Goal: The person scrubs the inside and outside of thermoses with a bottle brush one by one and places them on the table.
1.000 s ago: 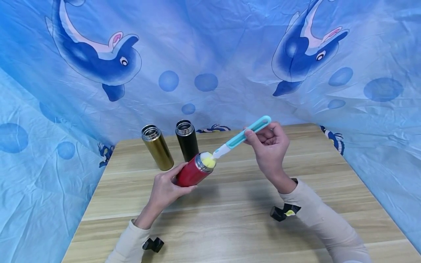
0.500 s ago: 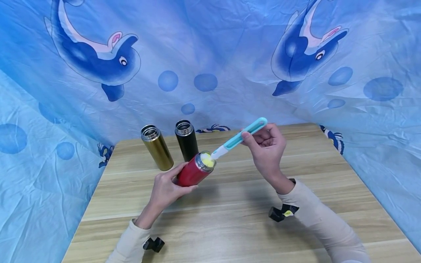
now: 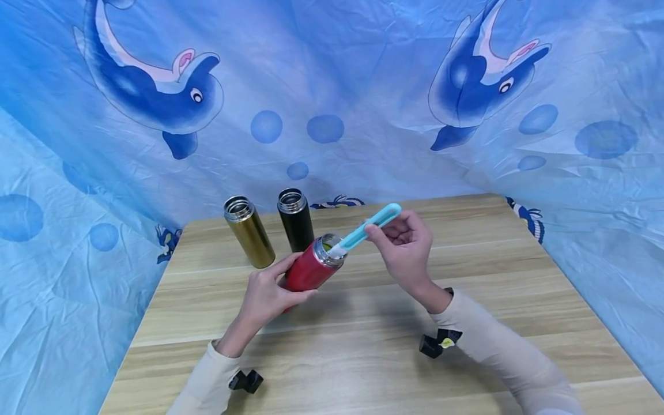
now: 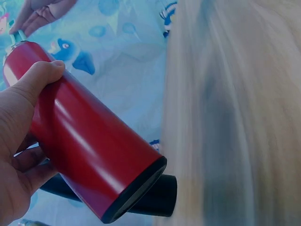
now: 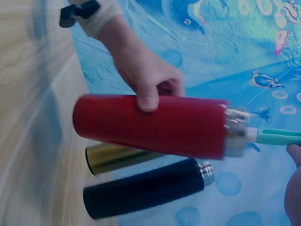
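My left hand [image 3: 270, 294] grips a red thermos bottle [image 3: 309, 271] round its body, tilted with its silver mouth toward the upper right. In the left wrist view the black base of the red bottle [image 4: 89, 141] hangs off the table. My right hand [image 3: 407, 251] pinches the teal handle of a bottle brush [image 3: 370, 226]. The brush's white neck enters the bottle's mouth, and most of its yellow sponge head is hidden inside. The right wrist view shows the teal handle [image 5: 280, 137] running straight out of the red bottle's mouth.
A gold bottle [image 3: 250, 233] and a black bottle [image 3: 295, 222] stand lidless behind my left hand, near the table's back. The wooden table [image 3: 358, 357] meets a blue dolphin-printed sheet [image 3: 373, 115] at the back and sides.
My right hand has moved down and left, pushing the brush deeper. Its sponge, visible at the mouth before, is now mostly inside. The red bottle has shifted slightly rightward.
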The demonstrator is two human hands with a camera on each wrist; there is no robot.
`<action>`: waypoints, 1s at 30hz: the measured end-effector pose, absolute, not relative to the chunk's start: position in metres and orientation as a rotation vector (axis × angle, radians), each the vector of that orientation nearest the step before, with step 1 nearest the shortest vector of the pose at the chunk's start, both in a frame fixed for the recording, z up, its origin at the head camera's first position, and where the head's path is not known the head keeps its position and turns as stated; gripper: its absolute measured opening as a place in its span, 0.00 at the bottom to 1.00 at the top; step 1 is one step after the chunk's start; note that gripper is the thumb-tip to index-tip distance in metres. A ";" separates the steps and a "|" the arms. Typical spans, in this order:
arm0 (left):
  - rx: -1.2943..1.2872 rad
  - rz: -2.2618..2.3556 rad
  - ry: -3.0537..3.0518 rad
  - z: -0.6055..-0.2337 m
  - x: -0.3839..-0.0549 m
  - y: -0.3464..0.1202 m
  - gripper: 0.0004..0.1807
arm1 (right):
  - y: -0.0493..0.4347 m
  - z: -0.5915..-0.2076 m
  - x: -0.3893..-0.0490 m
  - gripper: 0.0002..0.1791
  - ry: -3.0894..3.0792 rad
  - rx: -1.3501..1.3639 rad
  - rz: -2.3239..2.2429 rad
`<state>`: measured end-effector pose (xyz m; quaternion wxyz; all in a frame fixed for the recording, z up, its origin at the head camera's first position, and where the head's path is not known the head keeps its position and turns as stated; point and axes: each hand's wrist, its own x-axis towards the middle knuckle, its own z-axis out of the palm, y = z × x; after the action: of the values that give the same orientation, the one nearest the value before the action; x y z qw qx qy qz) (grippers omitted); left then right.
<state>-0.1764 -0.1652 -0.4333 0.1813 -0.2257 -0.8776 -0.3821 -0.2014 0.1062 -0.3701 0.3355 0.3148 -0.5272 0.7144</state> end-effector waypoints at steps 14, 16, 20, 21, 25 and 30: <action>-0.652 -1.100 -2.487 -0.431 -0.178 -0.166 0.41 | 0.099 -0.370 -0.209 0.20 -1.452 1.015 1.853; -0.649 -1.096 -2.484 -0.431 -0.178 -0.166 0.41 | 0.099 -0.369 -0.210 0.21 -1.467 1.010 1.856; -0.644 -1.100 -2.479 -0.430 -0.177 -0.165 0.40 | 0.096 -0.372 -0.210 0.18 -1.504 0.958 1.853; -0.645 -1.102 -2.479 -0.430 -0.178 -0.164 0.40 | 0.096 -0.373 -0.210 0.17 -1.517 0.940 1.847; -0.651 -1.104 -2.476 -0.431 -0.178 -0.163 0.40 | 0.092 -0.379 -0.209 0.16 -1.555 0.869 1.837; -0.643 -1.091 -2.486 -0.432 -0.180 -0.162 0.40 | 0.089 -0.383 -0.208 0.14 -1.549 0.769 1.861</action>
<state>-0.1796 -0.1624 -0.4315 0.1749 -0.2270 -0.8773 -0.3849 -0.2080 0.0888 -0.3827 0.2961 0.2892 -0.5824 0.6996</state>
